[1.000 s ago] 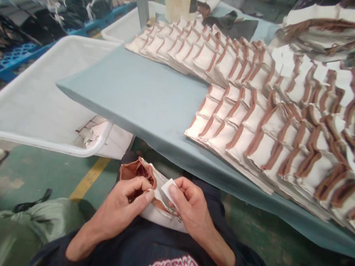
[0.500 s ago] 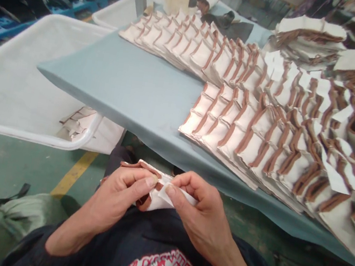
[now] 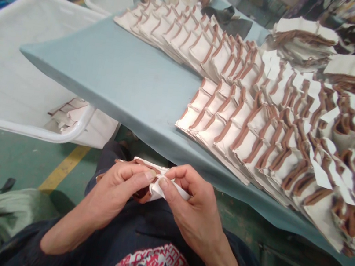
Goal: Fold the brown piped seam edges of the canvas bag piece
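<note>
Over my lap I hold a white and brown shoe-upper piece with both hands. My left hand is closed on its left side, thumb and forefinger pinching the brown edge. My right hand pinches a small white paper tab stuck to the piece. The two thumbs almost touch. Just beyond my hands, rows of similar white pieces with brown trim lie overlapped on the grey-blue table.
A white plastic tray stands to the left of the table, with a few pieces at its near corner. More stacks of pieces are piled at the back right. A green bag lies on the floor by my left arm.
My hands lifted the piece slightly and closed it flat; the open brown inside seen earlier is now folded in. My head moved, shifting the view left and down.
</note>
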{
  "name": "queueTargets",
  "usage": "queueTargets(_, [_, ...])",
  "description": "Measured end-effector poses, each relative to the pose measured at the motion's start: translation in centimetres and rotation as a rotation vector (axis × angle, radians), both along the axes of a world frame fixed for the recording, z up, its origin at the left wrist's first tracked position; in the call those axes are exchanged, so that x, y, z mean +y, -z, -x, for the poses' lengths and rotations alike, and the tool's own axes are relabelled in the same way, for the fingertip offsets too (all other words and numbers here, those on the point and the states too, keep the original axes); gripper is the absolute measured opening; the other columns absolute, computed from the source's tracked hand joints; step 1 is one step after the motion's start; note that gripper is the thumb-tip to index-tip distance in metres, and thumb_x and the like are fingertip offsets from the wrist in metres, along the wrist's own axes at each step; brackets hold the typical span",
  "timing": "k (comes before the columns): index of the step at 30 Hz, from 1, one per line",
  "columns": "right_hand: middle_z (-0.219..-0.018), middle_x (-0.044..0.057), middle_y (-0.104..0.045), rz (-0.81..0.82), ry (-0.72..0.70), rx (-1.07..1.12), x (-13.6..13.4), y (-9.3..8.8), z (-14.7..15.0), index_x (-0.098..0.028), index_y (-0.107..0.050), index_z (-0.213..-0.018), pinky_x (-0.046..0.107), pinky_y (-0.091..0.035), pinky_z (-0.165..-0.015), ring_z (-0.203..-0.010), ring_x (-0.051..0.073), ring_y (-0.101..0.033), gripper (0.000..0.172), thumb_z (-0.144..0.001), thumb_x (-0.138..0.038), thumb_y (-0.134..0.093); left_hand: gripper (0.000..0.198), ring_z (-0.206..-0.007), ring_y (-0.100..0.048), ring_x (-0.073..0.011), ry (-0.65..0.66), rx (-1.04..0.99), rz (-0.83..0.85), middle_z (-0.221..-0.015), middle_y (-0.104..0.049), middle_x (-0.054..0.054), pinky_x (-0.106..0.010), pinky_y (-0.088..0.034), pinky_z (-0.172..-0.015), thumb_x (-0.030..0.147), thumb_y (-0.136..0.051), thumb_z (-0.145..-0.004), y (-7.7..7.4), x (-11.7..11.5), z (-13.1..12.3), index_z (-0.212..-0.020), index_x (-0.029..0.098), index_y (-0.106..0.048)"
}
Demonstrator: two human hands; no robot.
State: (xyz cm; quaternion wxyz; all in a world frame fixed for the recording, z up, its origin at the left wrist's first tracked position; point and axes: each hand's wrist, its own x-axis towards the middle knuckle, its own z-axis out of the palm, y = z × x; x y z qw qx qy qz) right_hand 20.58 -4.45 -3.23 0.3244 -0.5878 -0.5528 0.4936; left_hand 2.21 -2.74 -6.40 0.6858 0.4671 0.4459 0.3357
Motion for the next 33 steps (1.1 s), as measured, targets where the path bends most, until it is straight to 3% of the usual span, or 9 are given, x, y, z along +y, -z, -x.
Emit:
queueTargets(6, [-0.066, -0.002, -0.072, -0.007, -0.013, -0.026, -0.1, 0.6, 0.3, -0.022, -0.065, -0.091, 0.024, -0.041, -0.056, -0.057, 0.015, -0.061, 0.019, -0.098, -0.04, -0.064, 0.043, -0.06, -0.047, -0.0137, -0.025, 0.018, 0.035, -0.061, -0.056, 0.001, -0.027, -0.037, -0.057, 0.041, -0.063, -0.097, 0.3, -0.1, 0.1, -0.061, 0.018, -0.063])
queueTargets(19, [-0.059, -0.005, -0.06, -0.055, -0.071, -0.303, 1.1, 0.5, -0.1, -0.025, -0.064, -0.087, 0.028, -0.028, -0.058, -0.05, 0.014, -0.047, 0.016, -0.092, -0.041, -0.066, 0.046, -0.059, -0.041, -0.0134, -0.006, 0.104, -0.018, -0.061, -0.049, 0.003, -0.027, -0.034, -0.056, 0.047, -0.057, -0.1, 0.5, 0.0, -0.2, -0.063, 0.019, -0.056])
queueTargets(23, [-0.061, -0.005, -0.061, -0.014, -0.088, -0.29, 1.6, 0.7, -0.4, -0.024, -0.064, -0.089, 0.028, -0.029, -0.061, -0.053, 0.014, -0.049, 0.02, -0.091, -0.044, -0.067, 0.049, -0.063, -0.046, -0.0142, 0.008, 0.19, -0.107, -0.066, -0.054, 0.001, -0.027, -0.037, -0.059, 0.049, -0.049, -0.104, -0.3, 0.1, 0.1, -0.066, 0.018, -0.06])
queueTargets(27, [-0.061, -0.006, -0.056, -0.023, -0.067, -0.268, 1.8, 1.1, -0.5, -0.023, -0.064, -0.091, 0.028, -0.029, -0.061, -0.055, 0.014, -0.048, 0.023, -0.089, -0.045, -0.069, 0.029, -0.072, -0.056, -0.0173, 0.052, 0.257, -0.107, -0.078, -0.064, -0.001, -0.028, -0.043, -0.065, 0.042, -0.061, -0.093, -1.6, -0.1, -0.1, -0.083, 0.017, -0.071])
queueTargets(33, [-0.061, -0.008, -0.05, -0.064, -0.027, -0.14, 1.3, 1.6, -0.2, -0.022, -0.063, -0.09, 0.027, -0.031, -0.059, -0.057, 0.012, -0.045, 0.019, -0.088, -0.039, -0.07, 0.024, -0.073, -0.06, -0.0194, -0.075, 0.381, -0.147, -0.081, -0.071, -0.003, -0.03, -0.047, -0.067, 0.037, -0.061, -0.09, -1.9, -1.0, -1.3, -0.083, 0.018, -0.072])
